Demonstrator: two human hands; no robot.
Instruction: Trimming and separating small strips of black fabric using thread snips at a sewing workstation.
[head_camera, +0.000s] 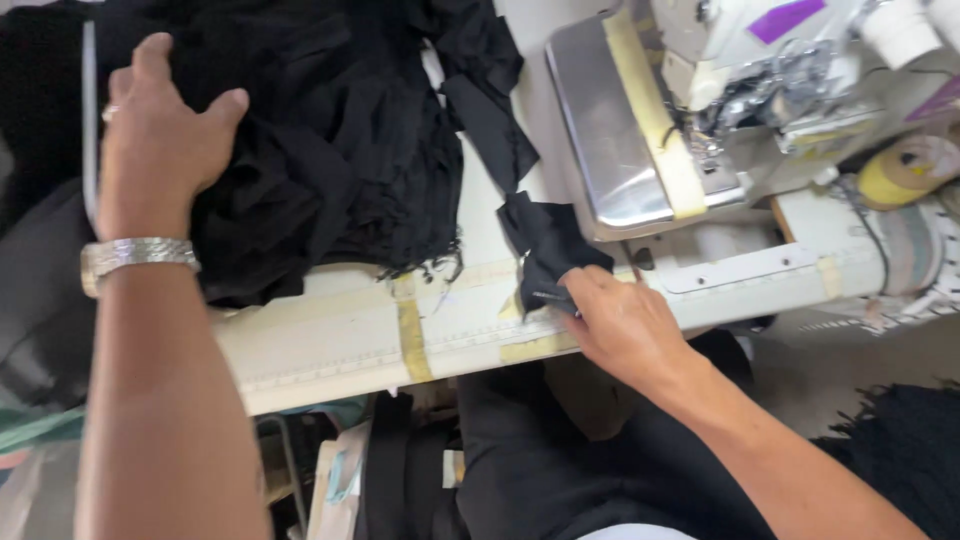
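Observation:
My left hand (160, 135) lies flat with spread fingers on a big heap of black fabric (330, 140) at the left of a white sewing table (340, 335). A silver watch band circles that wrist. My right hand (620, 320) pinches a small black fabric piece (548, 245) at the table's front edge, just in front of the sewing machine's shiny metal bed (600, 150). A loose black strip (490, 120) trails from the heap toward that small piece.
The white sewing machine (760, 60) stands at the upper right, with yellowed tape along its bed. A yellow tape roll (905, 170) sits at the far right. More black fabric (900, 450) lies on the floor at the lower right, and black cloth covers my lap.

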